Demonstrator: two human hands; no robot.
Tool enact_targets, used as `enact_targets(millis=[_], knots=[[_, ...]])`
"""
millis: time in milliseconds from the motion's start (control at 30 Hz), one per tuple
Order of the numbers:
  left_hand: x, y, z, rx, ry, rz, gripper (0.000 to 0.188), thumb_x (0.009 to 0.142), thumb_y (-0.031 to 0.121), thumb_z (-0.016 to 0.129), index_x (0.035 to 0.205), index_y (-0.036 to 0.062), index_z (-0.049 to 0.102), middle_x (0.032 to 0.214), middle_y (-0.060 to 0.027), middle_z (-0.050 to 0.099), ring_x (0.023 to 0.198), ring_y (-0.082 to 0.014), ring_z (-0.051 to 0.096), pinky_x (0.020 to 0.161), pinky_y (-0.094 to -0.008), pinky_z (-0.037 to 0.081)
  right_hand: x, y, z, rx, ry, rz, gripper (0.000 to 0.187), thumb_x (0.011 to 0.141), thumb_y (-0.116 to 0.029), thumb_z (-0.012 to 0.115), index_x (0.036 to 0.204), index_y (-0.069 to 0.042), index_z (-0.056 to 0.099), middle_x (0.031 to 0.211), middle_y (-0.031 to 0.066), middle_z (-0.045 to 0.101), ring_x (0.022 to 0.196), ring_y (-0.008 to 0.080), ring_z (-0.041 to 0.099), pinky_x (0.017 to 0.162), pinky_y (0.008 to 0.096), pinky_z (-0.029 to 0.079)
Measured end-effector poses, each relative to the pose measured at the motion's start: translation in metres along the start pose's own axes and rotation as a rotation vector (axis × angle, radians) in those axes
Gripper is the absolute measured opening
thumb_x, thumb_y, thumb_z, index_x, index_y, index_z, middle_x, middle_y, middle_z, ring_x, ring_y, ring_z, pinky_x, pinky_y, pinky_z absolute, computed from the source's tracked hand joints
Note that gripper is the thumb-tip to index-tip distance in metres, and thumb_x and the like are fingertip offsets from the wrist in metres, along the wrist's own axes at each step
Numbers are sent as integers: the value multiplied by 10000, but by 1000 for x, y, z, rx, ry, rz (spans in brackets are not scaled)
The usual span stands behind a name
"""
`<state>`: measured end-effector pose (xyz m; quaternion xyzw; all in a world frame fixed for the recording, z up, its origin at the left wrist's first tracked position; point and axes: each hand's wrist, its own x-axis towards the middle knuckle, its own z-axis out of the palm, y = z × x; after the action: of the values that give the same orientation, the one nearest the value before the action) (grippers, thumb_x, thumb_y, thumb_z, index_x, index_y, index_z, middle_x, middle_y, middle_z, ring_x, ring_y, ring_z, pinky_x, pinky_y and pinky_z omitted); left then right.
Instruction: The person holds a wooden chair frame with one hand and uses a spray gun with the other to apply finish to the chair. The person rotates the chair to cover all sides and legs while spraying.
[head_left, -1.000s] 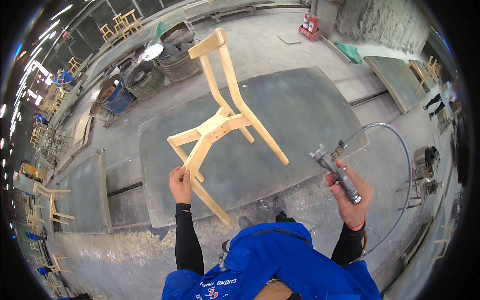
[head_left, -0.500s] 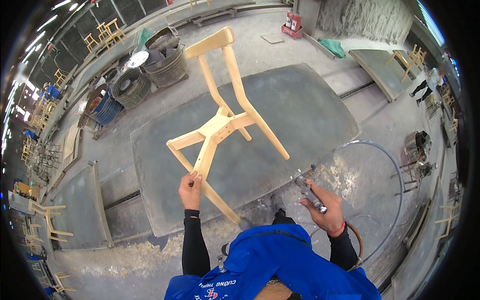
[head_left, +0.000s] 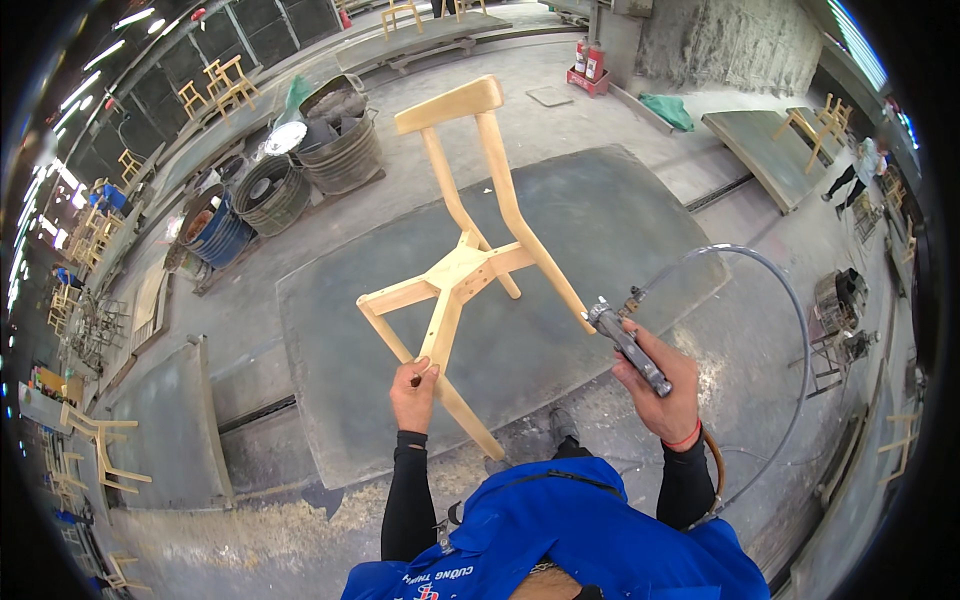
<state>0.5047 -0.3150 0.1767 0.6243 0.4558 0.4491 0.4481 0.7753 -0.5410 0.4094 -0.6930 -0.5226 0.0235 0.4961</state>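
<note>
Chair frame [head_left: 458, 268] in the left hand [head_left: 412, 395], spray gun [head_left: 632, 352] in the right hand [head_left: 662, 385]

From where I stand, the person's left hand is clamped on the near front corner of the pale wooden chair frame, thumb and fingers pinched together there. The frame rises ahead of that hand and leans off to its right, its curved backrest at the far end. The right hand is wrapped around the grey spray gun, whose nose sits just beside a lower leg end; I can't tell whether they touch. A grey hose [head_left: 790, 290] loops out to the right of that hand.

Beyond both hands spreads a broad grey slab [head_left: 620, 225], its surface dull and cloudy. I can't tell which legs rest on it. Nearer than the slab, the concrete floor [head_left: 250, 520] is blotched with pale yellowish residue.

Well ahead of the left hand and to its left stand metal tubs [head_left: 345, 160] and a blue drum [head_left: 222, 238]. Far ahead of the right hand are red extinguishers [head_left: 590, 63] and a crumpled green cloth [head_left: 668, 112]; farther right, another person [head_left: 862, 172] stands near a tilted panel [head_left: 765, 150]. Well to the left hand's left is another wooden chair [head_left: 103, 440].
</note>
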Motion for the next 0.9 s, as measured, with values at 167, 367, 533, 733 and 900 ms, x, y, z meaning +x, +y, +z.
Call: enact_targets(millis=[167, 367, 533, 733, 900], knots=[[-9, -3, 3, -31, -6, -16, 201, 895, 88, 801, 1068, 10, 733, 1104, -99, 717, 881, -148, 669, 775, -297, 553, 26, 22, 32, 56, -72, 125, 479, 870, -116, 816, 1310, 8, 672, 981, 203, 751, 789, 274, 732, 731, 333, 546], [-17, 5, 11, 23, -12, -47, 224, 921, 110, 786, 1102, 6, 705, 1121, -88, 716, 853, -121, 645, 777, -287, 540, 58, 39, 51, 135, -12, 110, 478, 875, -100, 814, 1316, 15, 670, 954, 184, 758, 797, 190, 730, 730, 315, 553], [-27, 20, 18, 88, -21, -194, 308, 895, 112, 795, 1175, 31, 693, 1078, -107, 708, 868, -168, 663, 787, -318, 557, 57, 31, 23, 232, 22, 120, 495, 863, -40, 805, 1335, 12, 663, 961, 147, 772, 838, 170, 737, 772, 294, 564], [-30, 16, 40, 305, 6, 63, 366, 936, 99, 714, 1284, 8, 645, 1152, -174, 674, 1000, -268, 669, 876, -372, 541, 36, 42, -11, 184, -131, 312, 463, 918, -132, 767, 1342, 16, 655, 947, 128, 763, 819, 138, 702, 764, 298, 551], [-20, -8, 25, 297, -15, 141, 383, 934, 64, 683, 1305, -19, 631, 1167, -192, 655, 1042, -313, 658, 897, -388, 535, -5, 86, -26, 103, -67, 514, 439, 938, -216, 760, 1290, 34, 681, 893, 130, 741, 745, 127, 638, 710, 295, 527]])
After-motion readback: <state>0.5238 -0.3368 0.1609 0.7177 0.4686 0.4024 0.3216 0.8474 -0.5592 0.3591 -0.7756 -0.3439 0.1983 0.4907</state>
